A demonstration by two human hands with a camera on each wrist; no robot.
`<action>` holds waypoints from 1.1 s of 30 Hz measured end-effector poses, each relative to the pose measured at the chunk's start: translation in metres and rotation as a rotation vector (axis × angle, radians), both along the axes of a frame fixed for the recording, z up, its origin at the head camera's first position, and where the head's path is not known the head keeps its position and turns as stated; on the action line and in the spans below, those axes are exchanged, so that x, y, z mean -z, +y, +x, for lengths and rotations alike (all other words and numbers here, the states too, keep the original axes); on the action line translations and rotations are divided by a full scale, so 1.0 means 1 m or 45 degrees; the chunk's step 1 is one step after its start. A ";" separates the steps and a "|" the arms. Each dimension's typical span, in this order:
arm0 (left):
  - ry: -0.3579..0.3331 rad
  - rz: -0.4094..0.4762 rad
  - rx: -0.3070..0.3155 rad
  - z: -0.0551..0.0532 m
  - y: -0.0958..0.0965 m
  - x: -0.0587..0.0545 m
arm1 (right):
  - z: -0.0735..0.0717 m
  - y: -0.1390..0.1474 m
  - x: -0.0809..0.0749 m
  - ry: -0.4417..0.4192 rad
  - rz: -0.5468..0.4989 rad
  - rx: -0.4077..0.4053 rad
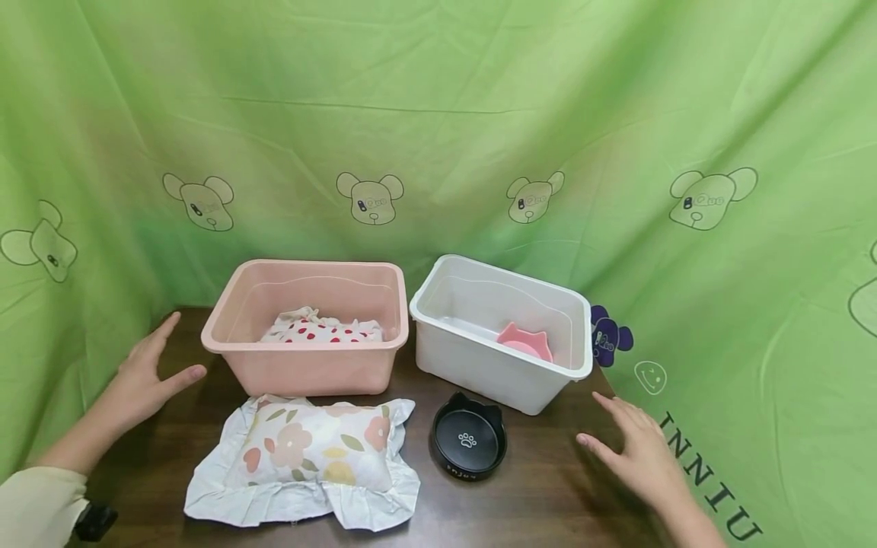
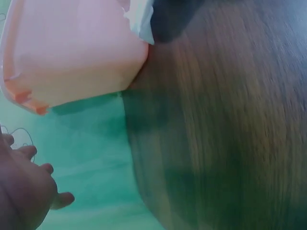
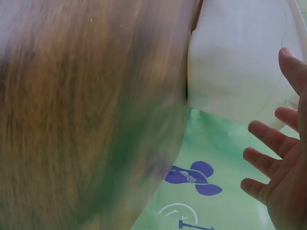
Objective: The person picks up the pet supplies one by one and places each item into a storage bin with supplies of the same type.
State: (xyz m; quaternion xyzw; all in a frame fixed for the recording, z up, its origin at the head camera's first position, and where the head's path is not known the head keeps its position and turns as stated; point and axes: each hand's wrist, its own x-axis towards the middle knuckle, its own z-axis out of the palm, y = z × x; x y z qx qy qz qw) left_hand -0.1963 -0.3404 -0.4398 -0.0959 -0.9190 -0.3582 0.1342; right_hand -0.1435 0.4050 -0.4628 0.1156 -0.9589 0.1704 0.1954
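My left hand [image 1: 147, 373] is held beside the left end of the pink bin [image 1: 308, 369], fingers extended, thumb apart, nothing in it. Inside that bin lies a white cloth item with red spots [image 1: 329, 330], partly hidden by the front wall. On the right, my right hand [image 1: 637, 449] hovers with spread fingers near the white bin [image 1: 479, 365], also holding nothing. A pink cat-eared bowl [image 1: 526, 342] sits in the white bin. In front of the bins are a floral pillow with white ruffles [image 1: 315, 449] and a black cat-eared bowl [image 1: 469, 440] with a paw print.
Everything stands on a dark wooden table [image 1: 541, 487]. A green curtain [image 1: 438, 137] printed with bear heads hangs right behind the bins and along both sides. In the right wrist view, the table's curved edge meets the green cloth [image 3: 216, 148].
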 end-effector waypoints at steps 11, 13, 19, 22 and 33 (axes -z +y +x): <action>-0.039 0.231 0.087 -0.006 0.012 -0.002 | -0.001 -0.015 0.002 -0.026 -0.156 -0.029; -0.039 0.234 0.077 -0.008 0.015 -0.002 | -0.001 -0.019 0.002 -0.029 -0.169 -0.038; -0.046 0.226 0.048 -0.013 0.023 -0.003 | -0.002 -0.029 0.008 -0.031 -0.168 -0.038; -0.052 0.225 0.044 -0.015 0.026 -0.004 | -0.002 -0.034 0.010 -0.051 -0.182 -0.033; -0.061 0.281 0.055 -0.017 0.032 -0.003 | -0.006 -0.056 0.011 -0.132 -0.250 -0.039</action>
